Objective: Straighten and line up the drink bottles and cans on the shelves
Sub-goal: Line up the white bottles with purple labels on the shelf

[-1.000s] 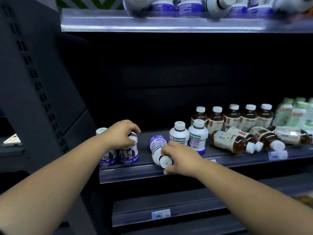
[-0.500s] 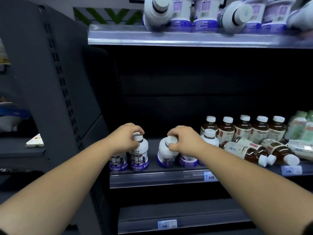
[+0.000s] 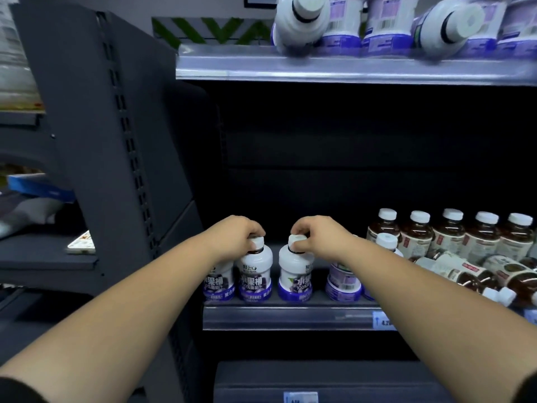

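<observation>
My right hand [image 3: 319, 238], pinching its cap, had just stood the toppled juice bottle [image 3: 294, 274] upright beside the neighbour bottle [image 3: 255, 271] my left hand [image 3: 236, 238] gripped, extending the row.

Dark back panel [image 3: 348, 170] between a grey upper shelf [image 3: 319, 69] and a lower shelf rail [image 3: 290, 318] bearing a price label [image 3: 383, 321]. At left, black slotted upright [image 3: 125, 126]. Beyond, pale wall [image 3: 203, 7] with green zigzag strip [image 3: 209, 30]. Far left, neighbouring racks [image 3: 43, 260], perhaps stocked.
</observation>
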Action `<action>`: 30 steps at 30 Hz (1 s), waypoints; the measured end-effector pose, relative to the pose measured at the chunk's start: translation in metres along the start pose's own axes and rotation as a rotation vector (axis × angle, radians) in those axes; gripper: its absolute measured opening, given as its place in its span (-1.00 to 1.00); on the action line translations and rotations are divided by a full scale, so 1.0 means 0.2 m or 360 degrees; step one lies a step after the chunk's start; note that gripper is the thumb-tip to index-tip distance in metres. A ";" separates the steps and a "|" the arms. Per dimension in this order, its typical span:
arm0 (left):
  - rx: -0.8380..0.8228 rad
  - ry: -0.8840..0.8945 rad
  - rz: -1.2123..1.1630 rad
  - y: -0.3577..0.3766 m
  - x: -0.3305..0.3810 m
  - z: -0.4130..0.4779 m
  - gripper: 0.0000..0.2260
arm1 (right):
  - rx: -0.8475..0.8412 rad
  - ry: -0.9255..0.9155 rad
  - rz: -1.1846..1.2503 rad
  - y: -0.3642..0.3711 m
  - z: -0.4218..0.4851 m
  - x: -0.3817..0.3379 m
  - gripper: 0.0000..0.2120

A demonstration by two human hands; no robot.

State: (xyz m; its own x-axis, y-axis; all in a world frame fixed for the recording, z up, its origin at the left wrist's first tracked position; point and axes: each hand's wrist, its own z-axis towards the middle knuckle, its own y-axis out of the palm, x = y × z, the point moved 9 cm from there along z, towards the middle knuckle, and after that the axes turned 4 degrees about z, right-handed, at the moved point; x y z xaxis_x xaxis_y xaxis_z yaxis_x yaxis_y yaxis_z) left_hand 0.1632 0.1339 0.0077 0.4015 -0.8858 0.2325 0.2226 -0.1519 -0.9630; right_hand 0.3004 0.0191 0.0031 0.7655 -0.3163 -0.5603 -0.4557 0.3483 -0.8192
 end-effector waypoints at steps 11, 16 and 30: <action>-0.0046 -0.0093 -0.0350 0.01 -0.11 -0.01 -0.79 | 0.0028 -0.0032 0.0322 0.06 0.06 0.00 -0.77; -0.0054 -0.0069 -0.0375 0.01 -0.10 -0.01 -0.81 | 0.0025 -0.0027 0.0415 0.08 0.05 0.02 -0.80; -0.0036 0.0161 -0.0070 0.00 0.16 0.09 -0.58 | -0.0078 -0.0177 0.0034 -0.13 -0.06 0.04 -0.54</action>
State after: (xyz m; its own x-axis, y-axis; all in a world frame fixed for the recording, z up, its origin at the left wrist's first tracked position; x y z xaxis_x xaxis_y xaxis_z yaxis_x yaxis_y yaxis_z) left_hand 0.1916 0.1137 0.0173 0.3001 -0.9177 0.2605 0.2176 -0.2001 -0.9553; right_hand 0.3123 -0.0039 0.0186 0.7997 -0.2085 -0.5630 -0.4922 0.3093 -0.8137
